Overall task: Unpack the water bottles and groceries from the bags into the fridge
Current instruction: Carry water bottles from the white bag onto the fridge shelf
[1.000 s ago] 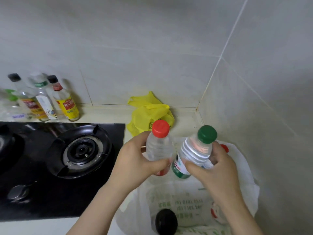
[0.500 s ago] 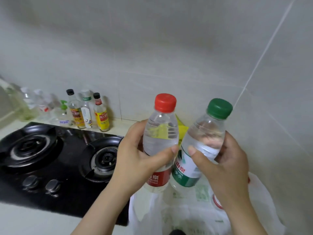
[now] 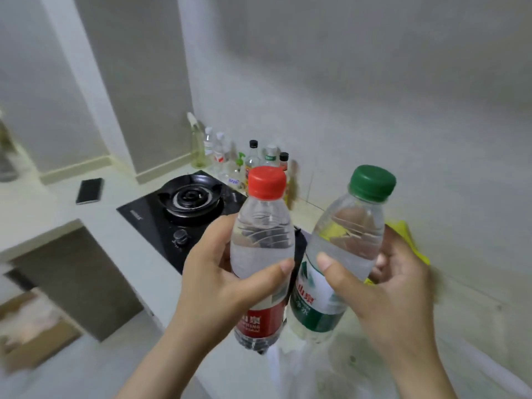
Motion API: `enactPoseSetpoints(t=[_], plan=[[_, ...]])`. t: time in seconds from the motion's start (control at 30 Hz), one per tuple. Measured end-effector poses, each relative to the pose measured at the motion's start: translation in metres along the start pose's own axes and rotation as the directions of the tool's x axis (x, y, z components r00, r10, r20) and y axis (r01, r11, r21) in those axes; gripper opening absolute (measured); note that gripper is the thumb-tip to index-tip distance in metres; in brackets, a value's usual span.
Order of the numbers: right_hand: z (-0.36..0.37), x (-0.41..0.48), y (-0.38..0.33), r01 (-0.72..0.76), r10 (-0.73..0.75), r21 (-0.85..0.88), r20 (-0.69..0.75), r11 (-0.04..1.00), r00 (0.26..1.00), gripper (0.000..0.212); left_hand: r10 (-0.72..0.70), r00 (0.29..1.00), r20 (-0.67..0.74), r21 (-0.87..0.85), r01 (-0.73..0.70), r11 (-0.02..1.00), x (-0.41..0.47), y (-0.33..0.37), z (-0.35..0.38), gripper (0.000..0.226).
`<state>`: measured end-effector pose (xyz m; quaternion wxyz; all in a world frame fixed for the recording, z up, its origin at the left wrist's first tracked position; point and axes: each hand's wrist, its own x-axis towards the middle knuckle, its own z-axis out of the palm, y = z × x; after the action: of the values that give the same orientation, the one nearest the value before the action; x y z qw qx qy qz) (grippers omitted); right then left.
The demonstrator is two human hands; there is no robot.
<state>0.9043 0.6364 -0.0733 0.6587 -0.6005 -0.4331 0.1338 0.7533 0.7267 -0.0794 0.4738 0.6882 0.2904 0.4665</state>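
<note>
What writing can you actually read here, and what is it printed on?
"泉" over "PRING": red label of the red-capped clear plastic water bottle gripped by the left hand, which hides the rest.
"山泉": green-and-white label of the green-capped clear plastic water bottle held by the right hand.
Mark on the black gas stove: too blurred.
Labels on the small condiment bottles: too small.

Forearms (image 3: 161, 367) apparently bare, left hand (image 3: 214, 286), right hand (image 3: 394, 298)
</note>
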Motion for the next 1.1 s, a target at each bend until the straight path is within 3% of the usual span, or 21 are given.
enactPoseSetpoints(t=[0.37, 0.63, 0.9, 1.1], plan=[[0.092, -0.022, -0.029, 0.019, -0.078, 0.169, 0.346, 0.985, 0.935, 0.036, -0.013, 0.925, -0.379, 0.166, 0.081, 0.983, -0.059, 0.017, -0.103, 0.047], [0.185, -0.064, -0.067, 0.008, -0.138, 0.256, 0.494, 0.967, 0.858, 0.040, -0.028, 0.856, -0.516, 0.189, 0.145, 0.971, -0.110, 0.033, -0.200, 0.052], [0.279, -0.128, -0.104, 0.048, -0.216, 0.273, 0.628, 0.961, 0.748, 0.045, -0.007, 0.736, -0.677, 0.202, 0.195, 0.960, -0.178, 0.045, -0.299, 0.054], [0.337, -0.164, -0.126, 0.021, -0.262, 0.315, 0.746, 0.949, 0.612, 0.041, 0.016, 0.594, -0.805, 0.187, 0.227, 0.956, -0.226, 0.055, -0.344, 0.051]])
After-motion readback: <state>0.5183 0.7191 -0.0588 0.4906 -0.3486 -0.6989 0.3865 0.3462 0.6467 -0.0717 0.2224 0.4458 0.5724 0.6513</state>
